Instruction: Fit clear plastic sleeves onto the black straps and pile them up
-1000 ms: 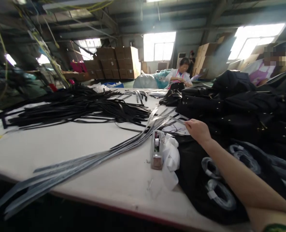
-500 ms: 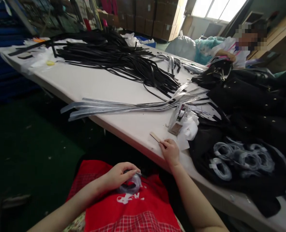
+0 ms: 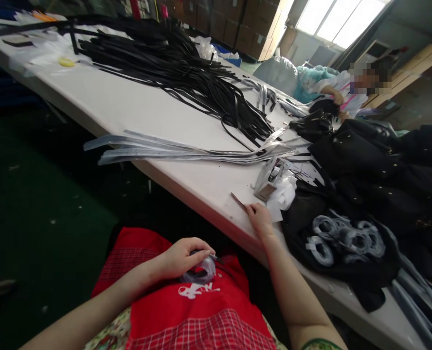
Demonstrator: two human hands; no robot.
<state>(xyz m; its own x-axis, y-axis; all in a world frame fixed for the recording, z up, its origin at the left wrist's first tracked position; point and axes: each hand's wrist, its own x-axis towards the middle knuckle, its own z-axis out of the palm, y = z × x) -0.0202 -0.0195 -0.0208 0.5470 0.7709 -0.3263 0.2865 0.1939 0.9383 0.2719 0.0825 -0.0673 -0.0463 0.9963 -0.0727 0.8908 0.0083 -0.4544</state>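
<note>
My left hand [image 3: 181,257] rests on my red apron [image 3: 201,311] in my lap, fingers closed on a coiled, plastic-wrapped strap [image 3: 200,272]. My right hand [image 3: 260,219] lies at the near edge of the white table [image 3: 135,116], pinching a short thin strip [image 3: 238,201] that points away to the left. Just beyond it stand a small tape dispenser [image 3: 269,180] and a crumpled white paper strip [image 3: 283,194].
Long silver-grey straps [image 3: 187,151] hang over the table edge. A large heap of black straps [image 3: 172,68] covers the far side. At right, black cloth holds more coiled straps [image 3: 343,238] beside black bags [image 3: 376,155]. Another person [image 3: 351,87] works at the far end.
The view dropped from the tabletop to my lap. My right hand came back from the far straps to the near table edge and holds a short strip; my left hand appeared holding the coil.
</note>
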